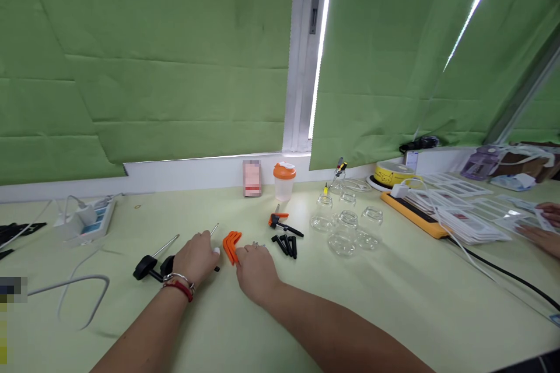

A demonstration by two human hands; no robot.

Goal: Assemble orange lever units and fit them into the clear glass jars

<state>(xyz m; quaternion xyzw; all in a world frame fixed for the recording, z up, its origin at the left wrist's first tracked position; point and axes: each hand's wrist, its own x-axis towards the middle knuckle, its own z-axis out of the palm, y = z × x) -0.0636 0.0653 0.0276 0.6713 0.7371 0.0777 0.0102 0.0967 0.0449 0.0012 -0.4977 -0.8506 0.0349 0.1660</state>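
My left hand [199,256] is closed over a black part, of which a thin metal rod [214,228] sticks out above the fingers. Beside that hand lies another black part with a round knob [142,268] and a metal rod. My right hand [258,274] rests with curled fingers against the right side of several orange angled pieces [231,246]; its fingertips are mostly hidden. Several short black tubes [287,246] lie to its right. Behind them is a black-and-orange assembly [282,225] with a rod.
Clear glass jars [343,239] stand right of centre. An orange-lidded cup [284,183] is near the wall. At left are a power strip [98,218] and cables. Printed sheets [472,221], an orange-edged tray [415,215] and another person's hands [542,236] are at right.
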